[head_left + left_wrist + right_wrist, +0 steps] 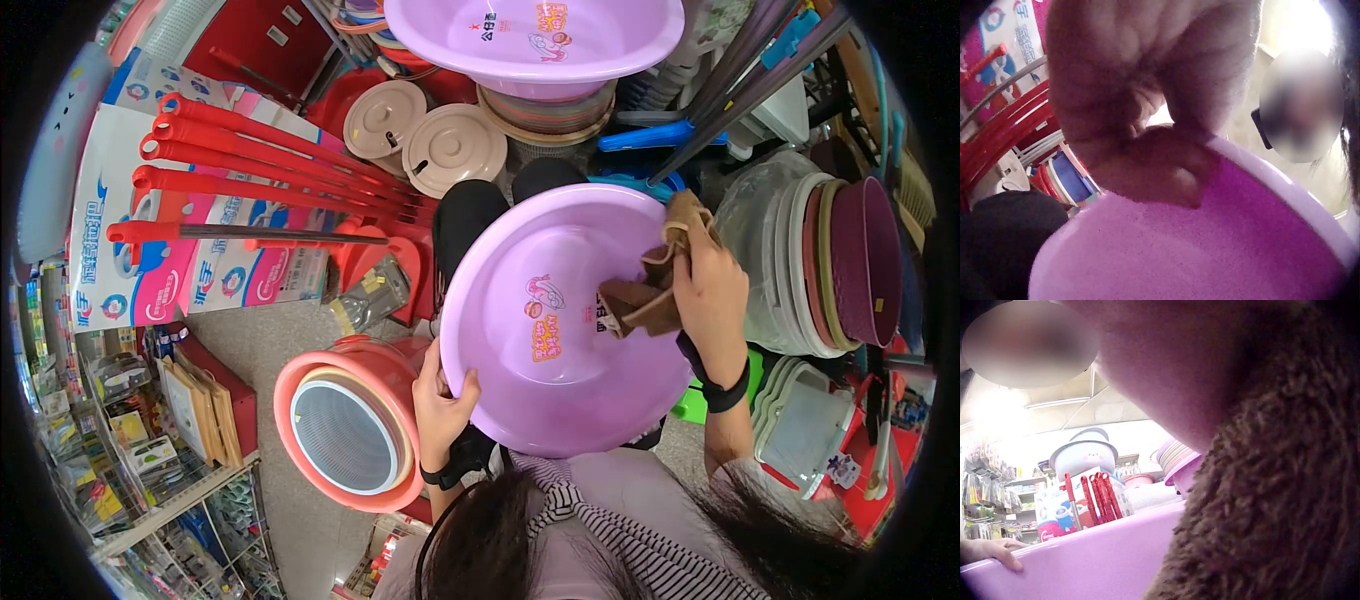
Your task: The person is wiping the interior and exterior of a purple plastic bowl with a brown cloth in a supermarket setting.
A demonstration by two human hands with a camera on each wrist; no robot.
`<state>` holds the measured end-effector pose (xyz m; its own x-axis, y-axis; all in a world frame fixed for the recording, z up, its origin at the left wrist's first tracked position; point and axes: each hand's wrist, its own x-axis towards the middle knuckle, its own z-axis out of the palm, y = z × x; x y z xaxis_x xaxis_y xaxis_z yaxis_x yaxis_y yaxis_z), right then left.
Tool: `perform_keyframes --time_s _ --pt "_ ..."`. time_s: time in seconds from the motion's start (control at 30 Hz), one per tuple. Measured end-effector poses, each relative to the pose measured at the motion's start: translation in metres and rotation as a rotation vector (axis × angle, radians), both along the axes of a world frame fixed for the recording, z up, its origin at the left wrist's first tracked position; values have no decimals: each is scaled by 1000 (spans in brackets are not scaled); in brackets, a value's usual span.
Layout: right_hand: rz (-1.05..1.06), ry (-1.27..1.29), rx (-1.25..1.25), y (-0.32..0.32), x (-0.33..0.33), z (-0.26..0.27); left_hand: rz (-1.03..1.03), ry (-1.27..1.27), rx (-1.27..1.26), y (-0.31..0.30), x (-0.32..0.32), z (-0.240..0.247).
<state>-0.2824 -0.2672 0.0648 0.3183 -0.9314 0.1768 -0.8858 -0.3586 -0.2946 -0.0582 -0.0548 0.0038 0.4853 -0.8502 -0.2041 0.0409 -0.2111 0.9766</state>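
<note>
A purple plastic basin (510, 400) with printed cartoon and lettering is tilted over the person's lap in the head view. My left hand (443, 402) grips its rim at the left, thumb over the inside edge; the left wrist view shows the same hand (1147, 125) close on the basin's rim (1285, 187). My right hand (712, 305) holds a brown cloth (645, 300) at the basin's right side, with part of the cloth hanging over the inner wall. In the right wrist view the fuzzy cloth (1272, 487) fills the right side and hides the fingertips.
Another purple basin (600, 50) sits on a stack ahead. Red-handled poles (250, 150) lean at the left by a printed carton (100, 260). Nested pink and white baskets (345, 440) stand at lower left. Stacked tubs (865, 265) crowd the right, and shelves of packaged goods (130, 440) line the far left.
</note>
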Motion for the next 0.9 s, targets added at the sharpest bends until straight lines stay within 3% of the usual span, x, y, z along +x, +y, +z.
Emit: perform_keyframes --time_s 0.07,0.2,0.27,0.33,0.4,0.47,0.53,0.63,0.73,0.83,0.9 --pt "-42 7 173 0 -9 6 -16 5 -1 0 4 -2" --pt "28 -115 184 -12 -24 -13 -194 22 -75 -1 33 -5" --pt "42 -132 168 -19 -25 -20 -133 176 -151 -23 44 3" --pt "56 -156 147 -25 -22 -20 -174 57 -101 -36 53 13" --pt "55 -211 222 -29 -19 -15 -341 154 -83 -45 55 18" --pt "52 -218 198 -31 -16 -17 -304 179 -93 -53 47 15" --pt "53 -223 174 -35 -11 -18 -301 -128 -224 -61 46 3" --pt "65 -98 164 -47 -3 -16 -407 87 -131 -42 40 4" --pt "181 -76 32 -54 17 -8 -674 185 30 -21 26 4" --pt "469 -112 -97 -53 46 -2 -899 279 158 -4 24 -4" --pt "591 -81 -100 -45 63 -4 -816 205 145 -4 30 -10"
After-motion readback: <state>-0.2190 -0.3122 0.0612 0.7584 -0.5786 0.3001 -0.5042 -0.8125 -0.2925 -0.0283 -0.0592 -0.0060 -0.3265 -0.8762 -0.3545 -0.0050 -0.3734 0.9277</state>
